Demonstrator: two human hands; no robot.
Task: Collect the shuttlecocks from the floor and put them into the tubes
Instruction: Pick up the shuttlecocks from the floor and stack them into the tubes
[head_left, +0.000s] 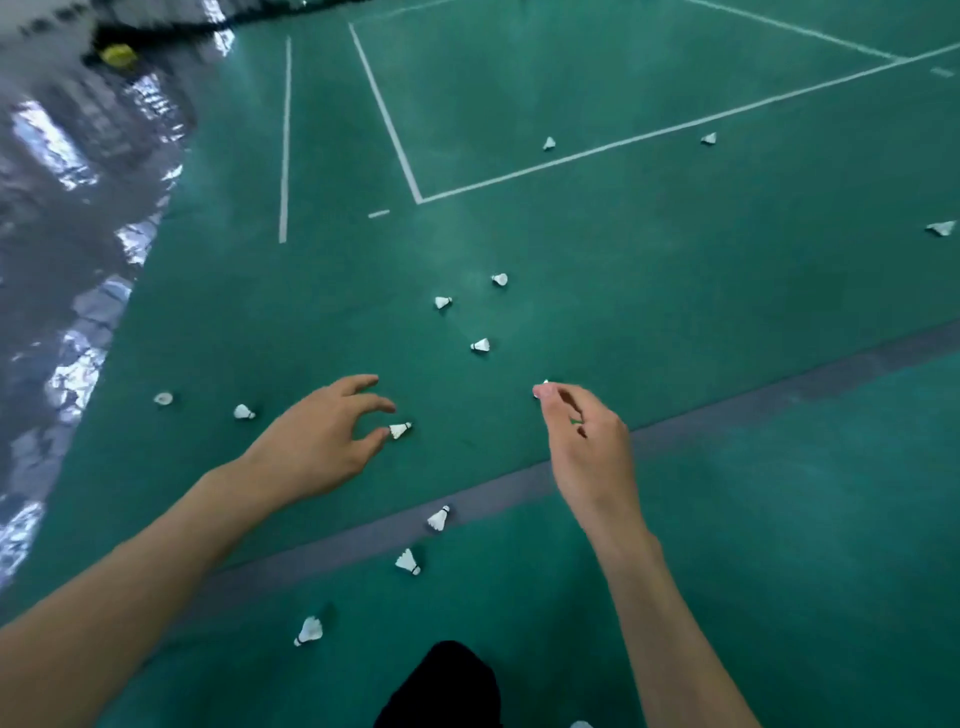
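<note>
Shuttlecock (400, 429) lies on the green floor (727, 260), just right of the left hand (317, 441), whose fingers spread open. Pinch its cork end. Right hand (587, 447) pinches something white, hardly visible.

We have open green floor (675, 270) on every side of our hands, with only scattered shuttlecocks lying on it. Between our left hand (317, 441) and right hand (587, 441) the floor is bare. One shuttlecock (400, 429) lies just beside our left fingertips, and three more (480, 345) sit ahead between the hands, well apart from each other. Two others (439, 518) lie near the grey strip (727, 410) below our wrists. To the far left the green gives way to glossy grey flooring (67, 218).
</note>
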